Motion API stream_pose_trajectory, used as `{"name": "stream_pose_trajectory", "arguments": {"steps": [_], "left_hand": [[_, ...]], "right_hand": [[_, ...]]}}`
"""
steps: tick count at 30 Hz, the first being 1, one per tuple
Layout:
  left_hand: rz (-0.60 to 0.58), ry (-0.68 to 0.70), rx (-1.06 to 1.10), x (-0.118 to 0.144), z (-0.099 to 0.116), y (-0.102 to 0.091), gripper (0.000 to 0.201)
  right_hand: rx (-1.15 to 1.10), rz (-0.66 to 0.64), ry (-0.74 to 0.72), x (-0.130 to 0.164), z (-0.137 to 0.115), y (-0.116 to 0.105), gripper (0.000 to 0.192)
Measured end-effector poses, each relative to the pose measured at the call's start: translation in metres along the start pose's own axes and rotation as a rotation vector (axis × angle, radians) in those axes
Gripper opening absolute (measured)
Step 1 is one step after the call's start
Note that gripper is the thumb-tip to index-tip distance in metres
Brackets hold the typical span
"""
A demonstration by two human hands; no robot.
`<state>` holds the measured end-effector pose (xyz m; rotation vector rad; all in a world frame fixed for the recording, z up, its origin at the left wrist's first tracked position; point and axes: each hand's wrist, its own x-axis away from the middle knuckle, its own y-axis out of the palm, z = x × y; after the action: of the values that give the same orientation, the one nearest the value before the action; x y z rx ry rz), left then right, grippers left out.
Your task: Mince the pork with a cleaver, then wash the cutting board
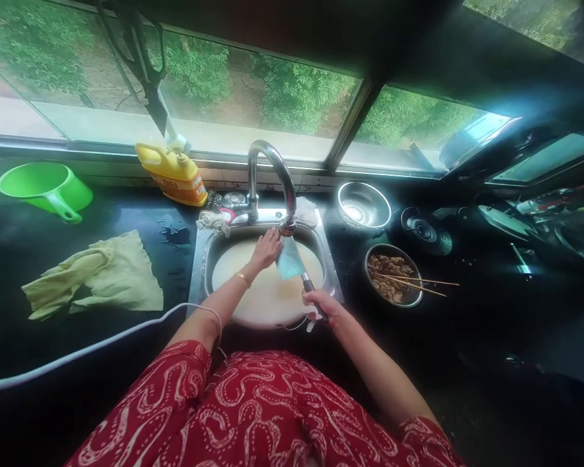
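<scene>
My right hand (pixel 322 306) is wrapped round the black handle of a cleaver (pixel 291 258), whose wide blade points up and away under the faucet (pixel 287 226). Against the blade's far left side lies my left hand (pixel 267 248), its fingers stretched out flat; how firmly it touches the metal I cannot tell. Below both hands a thick, round, whitish cutting board (pixel 246 298) fills most of the steel sink (pixel 202 267), with a thin wire handle at its near edge.
Right of the sink stand a metal colander (pixel 365 206) and a bowl of brownish food (pixel 393 285) with chopsticks (pixel 413 284) across it. A yellow jug (pixel 172 174), a green dipper (pixel 48 188) and a pale cloth (pixel 121 275) are to the left. A white cable (pixel 87 351) crosses my left forearm.
</scene>
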<state>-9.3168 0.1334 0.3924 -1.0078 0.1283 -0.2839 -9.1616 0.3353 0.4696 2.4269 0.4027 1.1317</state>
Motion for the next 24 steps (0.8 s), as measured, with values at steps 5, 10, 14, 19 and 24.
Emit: {"name": "stream_pose_trajectory", "arguments": {"steps": [5, 10, 14, 19, 24], "left_hand": [[-0.072, -0.292, 0.138, 0.001, -0.041, -0.007, 0.049], [-0.165, -0.489, 0.895, 0.026, -0.033, 0.003, 0.036], [-0.281, -0.702, 1.509, 0.02, 0.009, 0.013, 0.013], [-0.368, -0.718, 1.7, -0.014, 0.054, 0.011, 0.031], [-0.576, -0.205, 1.202, 0.029, 0.053, 0.013, 0.044]], "right_hand": [[0.469, 0.382, -0.277, 0.03, 0.01, -0.03, 0.035], [1.067, 0.986, -0.305, 0.064, 0.054, -0.091, 0.031], [1.315, 1.168, -0.127, 0.066, 0.108, -0.126, 0.034], [1.494, 1.241, -0.09, 0.044, 0.128, -0.136, 0.034], [1.436, 1.357, -0.141, 0.043, 0.104, -0.124, 0.043]]}}
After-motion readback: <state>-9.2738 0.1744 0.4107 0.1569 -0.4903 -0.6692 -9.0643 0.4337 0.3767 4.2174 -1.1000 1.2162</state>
